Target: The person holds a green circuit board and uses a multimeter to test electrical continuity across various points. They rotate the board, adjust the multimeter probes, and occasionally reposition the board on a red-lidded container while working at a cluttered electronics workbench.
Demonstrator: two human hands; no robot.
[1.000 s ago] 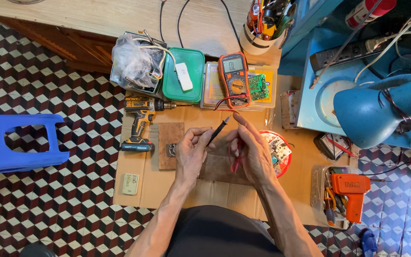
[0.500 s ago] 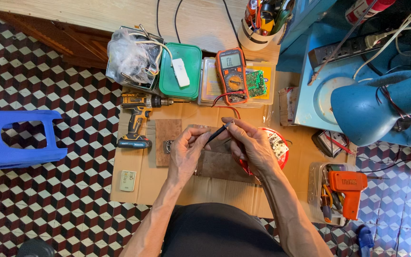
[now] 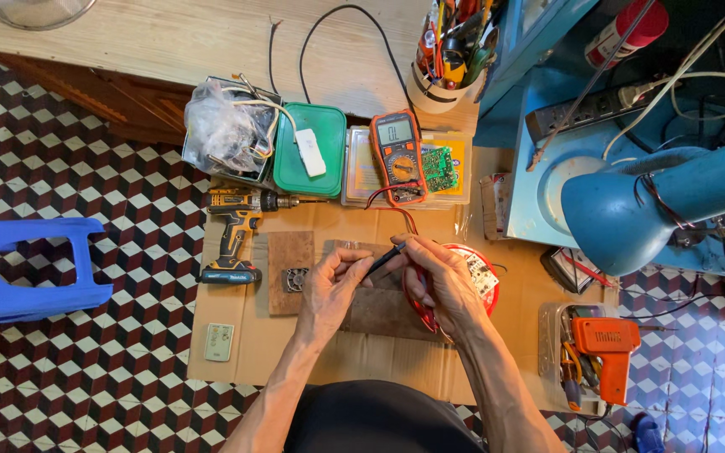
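A slim black multimeter probe (image 3: pixel 383 257) is being pinched between the left hand (image 3: pixel 329 289) and right hand (image 3: pixel 440 281), both closed on it, above the brown cardboard surface (image 3: pixel 237 352). The trailing red lead (image 3: pixel 417 294) could be snagged, likely dragging the orange multimeter (image 3: pixel 398 155).

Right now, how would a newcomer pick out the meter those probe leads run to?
Start at the sheet of cardboard on the tiled floor and go to its far edge. There, between the green lidded box and a small green circuit board, lies the multimeter: the only orange-cased device with a grey screen and round dial.
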